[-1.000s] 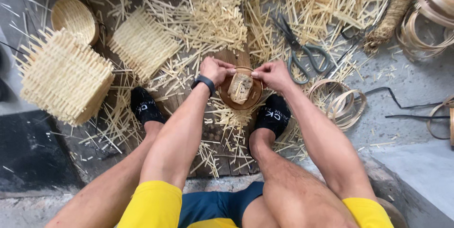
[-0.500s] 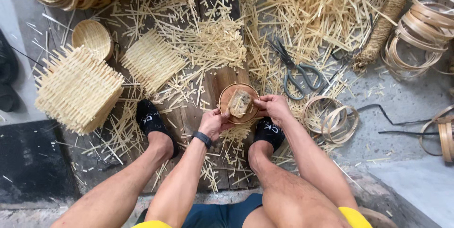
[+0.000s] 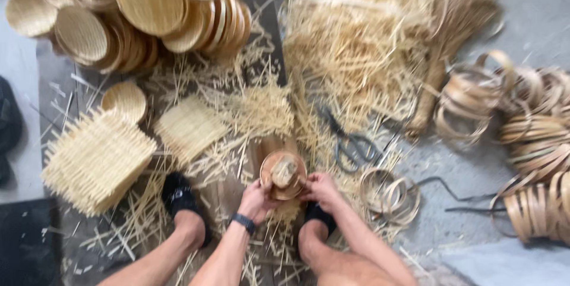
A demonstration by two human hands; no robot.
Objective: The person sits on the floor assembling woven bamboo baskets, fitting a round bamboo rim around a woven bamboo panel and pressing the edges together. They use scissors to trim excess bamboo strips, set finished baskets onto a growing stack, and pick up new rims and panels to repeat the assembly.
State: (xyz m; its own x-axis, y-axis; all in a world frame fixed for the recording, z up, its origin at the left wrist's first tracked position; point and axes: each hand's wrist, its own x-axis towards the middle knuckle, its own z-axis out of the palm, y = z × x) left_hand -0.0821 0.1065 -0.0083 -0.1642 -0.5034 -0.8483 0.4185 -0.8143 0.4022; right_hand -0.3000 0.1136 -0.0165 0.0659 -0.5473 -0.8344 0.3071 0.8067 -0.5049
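**Both hands on the small round basket**

My left hand (image 3: 256, 198) grips the near-left edge of a small round basket (image 3: 284, 174), fingers curled closed around its rim, a dark watch (image 3: 243, 223) on that wrist. My right hand (image 3: 320, 188) clasps the opposite side in the same way, so the basket sits pinched between both hands, just above the ground between my feet. Inside it rests a pale lump (image 3: 284, 172); the view is blurred, so I cannot tell what it is, perhaps a wooden block. My left foot in a black shoe (image 3: 178, 198) stands to the left on the strewn bamboo slivers (image 3: 261, 111).

Just to the right of my right hand lies a coil of thin bamboo hoops (image 3: 389, 196), and a little beyond the basket, a pair of dark scissors (image 3: 350, 143) rests on the litter. To the left sit a big square woven mat (image 3: 95, 160) with loose ends sticking out, a smaller woven square (image 3: 189, 127) and one round woven disc (image 3: 124, 101).

Farther off, a heap of round woven lids (image 3: 136, 13) fills the top left, a large pile of loose strips (image 3: 362, 31) the top middle, and stacked bamboo rings (image 3: 534, 161) line the right side.
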